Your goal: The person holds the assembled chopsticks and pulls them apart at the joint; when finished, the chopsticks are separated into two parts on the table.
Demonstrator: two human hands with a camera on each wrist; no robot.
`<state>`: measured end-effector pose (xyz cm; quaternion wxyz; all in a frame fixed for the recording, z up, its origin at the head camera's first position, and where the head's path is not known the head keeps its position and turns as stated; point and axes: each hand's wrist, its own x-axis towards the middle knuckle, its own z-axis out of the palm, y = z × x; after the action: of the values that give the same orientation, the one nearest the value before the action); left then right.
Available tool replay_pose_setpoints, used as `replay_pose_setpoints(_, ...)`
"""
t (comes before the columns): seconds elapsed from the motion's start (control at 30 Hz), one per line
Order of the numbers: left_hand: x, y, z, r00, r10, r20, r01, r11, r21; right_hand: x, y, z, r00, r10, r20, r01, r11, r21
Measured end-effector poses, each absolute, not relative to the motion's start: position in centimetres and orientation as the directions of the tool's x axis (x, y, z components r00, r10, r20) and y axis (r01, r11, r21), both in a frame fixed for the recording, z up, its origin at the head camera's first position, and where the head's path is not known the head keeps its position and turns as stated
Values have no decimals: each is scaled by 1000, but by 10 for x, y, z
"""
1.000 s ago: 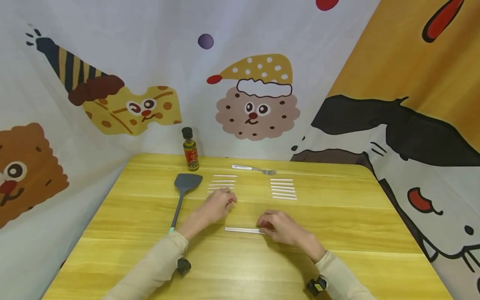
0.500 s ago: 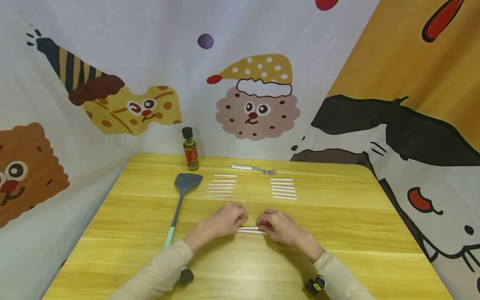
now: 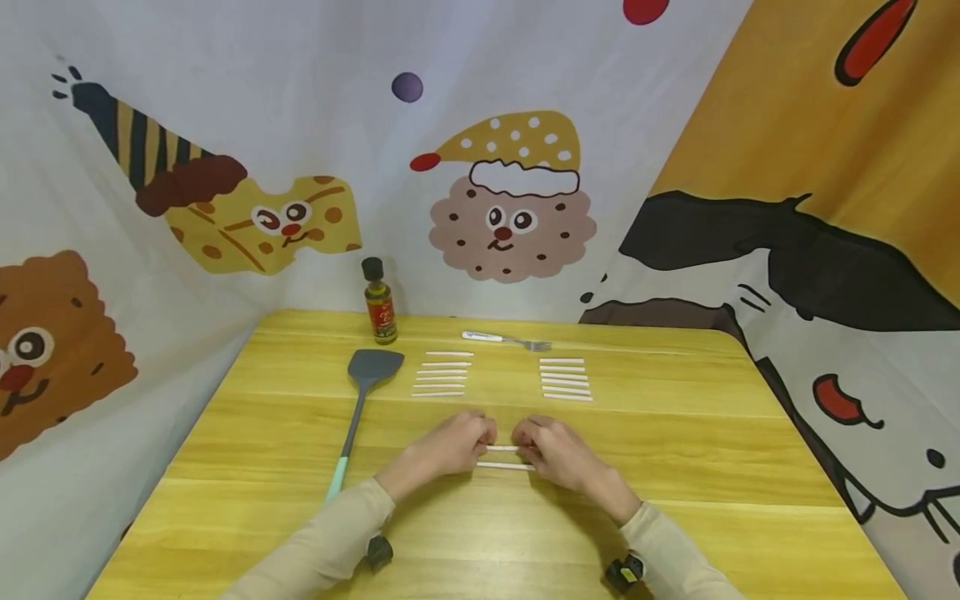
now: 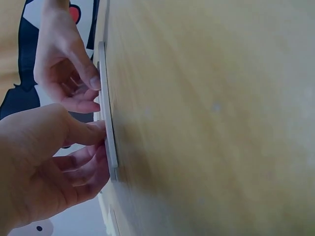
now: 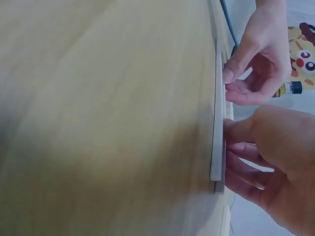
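Observation:
Two slim white sticks lie crosswise before the person. At the farther stick (image 3: 502, 448), my left hand (image 3: 453, 442) pinches the left part with thumb and fingertips. My right hand (image 3: 558, 450) pinches the same stick farther right, leaving a short stretch visible between the hands. The nearer stick (image 3: 506, 466) lies roughly parallel on the table, slightly apart; in the right wrist view this nearer stick (image 5: 217, 132) covers most of the other. Beyond the left hand is a row of several thin white sticks (image 3: 441, 378); beyond the right, a row of thicker white sticks (image 3: 566, 380).
A grey spatula (image 3: 360, 408) with a mint handle lies left of the left forearm. Behind it stands a small bottle (image 3: 381, 312) with a dark cap. A white-handled fork (image 3: 506, 339) lies near the table's (image 3: 675, 433) back edge, before a printed cloth.
My left hand has come from the left row toward the right hand and taken hold of the farther stick. The two sticks, side by side before, are now separated. The right hand barely moved.

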<state>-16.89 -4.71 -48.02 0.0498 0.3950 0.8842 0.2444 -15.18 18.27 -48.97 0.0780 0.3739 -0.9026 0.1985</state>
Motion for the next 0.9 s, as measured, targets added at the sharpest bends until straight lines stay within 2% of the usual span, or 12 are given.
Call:
replay_pose_setpoints(0.23,-167,-50,-482,-676,728,116,681,555,478,-151,181,-496,-687,-639,347,-725,640,-255)
replay_pose_setpoints(0.43,-167,-51,-480,-700,702,129,661,569,490,-153,178,-496,-649,-632,423,-749,629,-209)
replay_pose_setpoints(0.9,-165,-56,-474,-703,681,206,700,611,371,-156,175,-491,-601,-647,469,-777,610,-153)
